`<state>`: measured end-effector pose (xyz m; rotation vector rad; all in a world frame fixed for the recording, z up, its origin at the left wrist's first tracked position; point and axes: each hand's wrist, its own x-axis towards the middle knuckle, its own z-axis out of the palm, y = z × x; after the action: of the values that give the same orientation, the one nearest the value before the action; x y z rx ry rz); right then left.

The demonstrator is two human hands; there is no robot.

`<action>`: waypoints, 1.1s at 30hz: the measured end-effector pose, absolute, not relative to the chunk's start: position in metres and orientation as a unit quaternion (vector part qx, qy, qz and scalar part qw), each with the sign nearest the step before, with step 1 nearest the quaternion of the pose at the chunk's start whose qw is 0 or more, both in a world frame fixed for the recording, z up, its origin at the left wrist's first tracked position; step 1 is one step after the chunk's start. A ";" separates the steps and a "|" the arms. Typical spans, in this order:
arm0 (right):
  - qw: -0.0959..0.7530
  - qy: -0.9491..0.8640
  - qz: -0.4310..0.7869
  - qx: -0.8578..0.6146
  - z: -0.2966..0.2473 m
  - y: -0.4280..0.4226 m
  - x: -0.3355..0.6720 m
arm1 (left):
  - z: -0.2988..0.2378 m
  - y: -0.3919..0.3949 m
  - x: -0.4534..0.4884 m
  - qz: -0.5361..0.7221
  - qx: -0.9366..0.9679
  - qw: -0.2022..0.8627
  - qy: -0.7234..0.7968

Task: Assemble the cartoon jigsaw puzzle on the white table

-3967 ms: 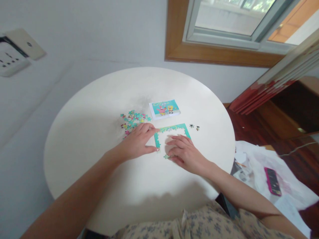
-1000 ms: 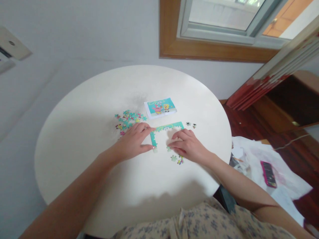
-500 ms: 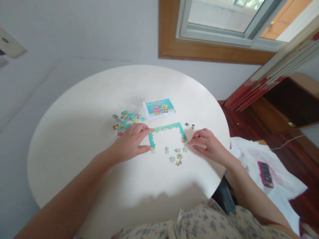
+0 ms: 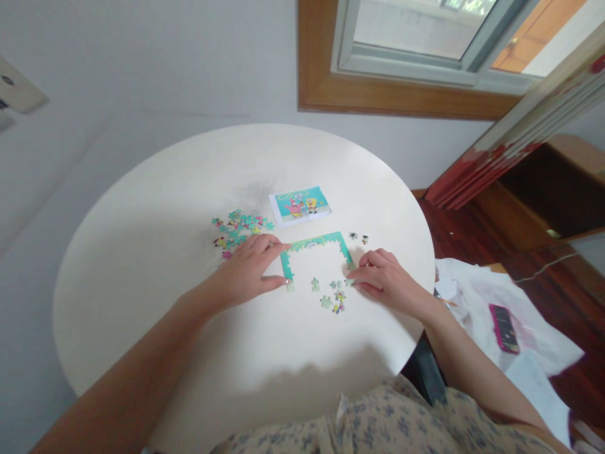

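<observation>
A partly joined jigsaw puzzle border [image 4: 324, 239], teal with pale green lower ends, lies on the round white table. My left hand [image 4: 250, 268] rests at its left side, thumb and forefinger spread, with the fingertips touching the edge. At the lower right end, my right hand [image 4: 385, 279] has its fingers pinched on a pale green puzzle piece [image 4: 349, 282], which they partly cover. Several loose pieces [image 4: 326, 302] lie inside and below the open side of the border. Beyond it sits a picture card [image 4: 302, 204] with two cartoon figures.
A heap of mixed puzzle pieces [image 4: 241, 226] lies beyond my left hand. Two dark pieces [image 4: 359, 237] sit right of the border. The white table [image 4: 142, 252] stands against the wall below a window. To the right, a pink-edged phone [image 4: 504, 329] rests on white sheeting.
My right hand has shifted slightly down and left, from the border's lower right end onto the pale green piece just below it. My left hand keeps its place on the border.
</observation>
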<state>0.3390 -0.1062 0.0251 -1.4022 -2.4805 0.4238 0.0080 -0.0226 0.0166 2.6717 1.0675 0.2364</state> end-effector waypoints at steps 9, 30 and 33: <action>0.124 -0.848 0.144 -0.494 0.026 -0.109 0.339 | 0.016 -0.022 0.008 0.082 0.915 0.133 0.372; 0.129 -0.916 0.138 -0.354 0.023 -0.130 0.279 | 0.015 -0.022 0.008 0.088 0.919 0.126 0.362; 0.116 -0.919 0.140 -0.351 0.017 -0.132 0.276 | 0.014 -0.022 0.008 0.091 0.920 0.123 0.362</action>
<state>0.2757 -0.1319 0.0173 -1.0275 -2.6907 0.4097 0.0076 -0.0225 0.0143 2.6822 1.0552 0.2659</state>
